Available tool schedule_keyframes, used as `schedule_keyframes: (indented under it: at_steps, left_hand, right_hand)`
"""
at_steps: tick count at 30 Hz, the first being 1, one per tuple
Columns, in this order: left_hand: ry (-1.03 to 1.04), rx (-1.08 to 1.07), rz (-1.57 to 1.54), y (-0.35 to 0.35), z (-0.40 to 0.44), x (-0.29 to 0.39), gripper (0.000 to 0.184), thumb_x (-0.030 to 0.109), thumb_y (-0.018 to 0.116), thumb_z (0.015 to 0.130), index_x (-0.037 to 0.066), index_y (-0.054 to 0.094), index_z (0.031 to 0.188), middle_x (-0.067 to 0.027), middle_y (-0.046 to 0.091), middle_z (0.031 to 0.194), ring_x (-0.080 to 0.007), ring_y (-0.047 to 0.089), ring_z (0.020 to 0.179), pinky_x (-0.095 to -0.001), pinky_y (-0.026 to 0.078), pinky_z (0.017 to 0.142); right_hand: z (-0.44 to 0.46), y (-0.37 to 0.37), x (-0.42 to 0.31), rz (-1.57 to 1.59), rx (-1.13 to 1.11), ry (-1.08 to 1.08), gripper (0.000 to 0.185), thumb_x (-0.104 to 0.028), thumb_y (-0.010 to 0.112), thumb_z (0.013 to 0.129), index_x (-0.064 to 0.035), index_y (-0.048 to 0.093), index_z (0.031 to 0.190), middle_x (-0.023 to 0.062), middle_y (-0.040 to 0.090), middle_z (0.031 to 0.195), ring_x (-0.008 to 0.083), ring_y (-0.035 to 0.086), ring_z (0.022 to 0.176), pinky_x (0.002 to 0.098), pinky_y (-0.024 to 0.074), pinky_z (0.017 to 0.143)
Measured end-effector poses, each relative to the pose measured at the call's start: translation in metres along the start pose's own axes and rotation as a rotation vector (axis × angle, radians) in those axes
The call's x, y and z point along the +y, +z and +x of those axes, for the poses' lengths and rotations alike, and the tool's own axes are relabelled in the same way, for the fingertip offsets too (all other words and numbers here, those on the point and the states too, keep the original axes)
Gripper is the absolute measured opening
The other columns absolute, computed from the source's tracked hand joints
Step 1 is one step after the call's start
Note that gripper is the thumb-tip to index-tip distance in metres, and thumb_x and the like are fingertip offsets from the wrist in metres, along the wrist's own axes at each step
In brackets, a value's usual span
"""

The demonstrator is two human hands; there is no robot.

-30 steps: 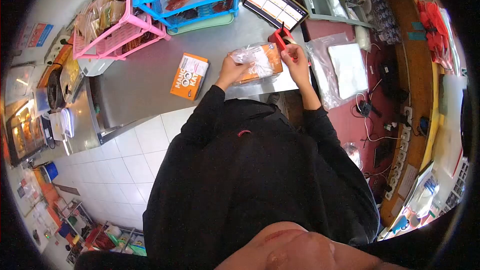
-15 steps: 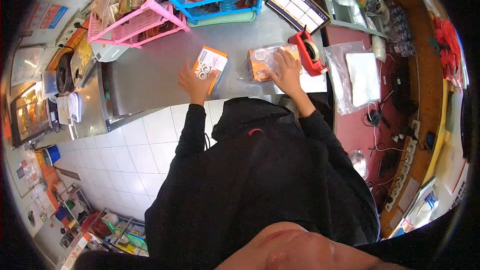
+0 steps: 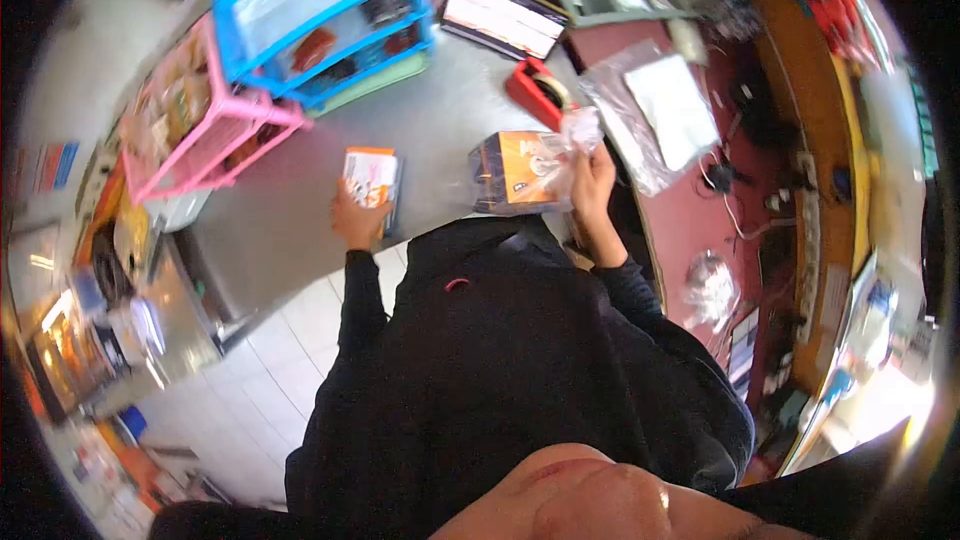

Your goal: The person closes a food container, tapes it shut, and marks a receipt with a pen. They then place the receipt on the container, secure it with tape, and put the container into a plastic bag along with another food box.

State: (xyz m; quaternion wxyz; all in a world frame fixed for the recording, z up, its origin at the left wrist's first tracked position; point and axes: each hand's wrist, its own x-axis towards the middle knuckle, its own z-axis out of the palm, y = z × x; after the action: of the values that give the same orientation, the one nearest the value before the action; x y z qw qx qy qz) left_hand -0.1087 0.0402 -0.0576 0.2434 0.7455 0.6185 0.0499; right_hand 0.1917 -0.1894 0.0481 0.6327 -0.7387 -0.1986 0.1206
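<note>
My left hand (image 3: 355,223) is closed around the near end of a thin orange-and-white printed box (image 3: 370,172) at the counter's front edge. To the right, an orange box with dark sides (image 3: 528,168) sits in a clear plastic bag. My right hand (image 3: 596,185) is closed on the bunched end of that clear plastic bag (image 3: 580,128), beside the box's right side. A red tape dispenser (image 3: 535,92) stands just behind the bagged box.
Blue tiered shelves (image 3: 325,15) and a pink rack (image 3: 205,130) holding packets stand at the back left of the metal counter (image 3: 270,225). A tablet (image 3: 505,18) lies at the back. Plastic sheets (image 3: 675,105) and cables lie on the reddish surface at right.
The view has swung and blurred. My right hand has moved from the top of the bagged box to its right end and gathered the plastic. My left hand now grips the thin box.
</note>
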Motion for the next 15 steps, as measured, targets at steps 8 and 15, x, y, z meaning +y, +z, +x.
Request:
schedule_keyframes:
  at_steps: [8,15]
  left_hand:
    - [0.486,-0.175,-0.012,0.007,-0.008,0.082,0.106,0.035,0.080,0.046,0.012,0.033,0.138,-0.0124,0.047,0.121,-0.0294,0.041,0.117,-0.0471,0.028,0.096]
    - [0.698,-0.336,0.179,0.051,-0.011,0.144,0.118,0.040,0.085,0.042,0.021,0.026,0.142,-0.0128,0.036,0.131,-0.0309,0.031,0.127,-0.0683,0.013,0.098]
  right_hand:
    - [0.001,-0.195,-0.026,-0.180,0.788,-0.045,0.023,-0.020,0.051,0.094,0.0007,0.061,0.090,0.0008,0.058,0.074,0.0075,0.048,0.063,0.0253,0.0399,0.055]
    - [0.008,-0.324,0.086,-0.611,0.917,0.156,0.030,-0.029,0.056,0.088,0.0009,0.059,0.093,0.0131,0.061,0.078,0.0216,0.057,0.069,0.0358,0.0427,0.062]
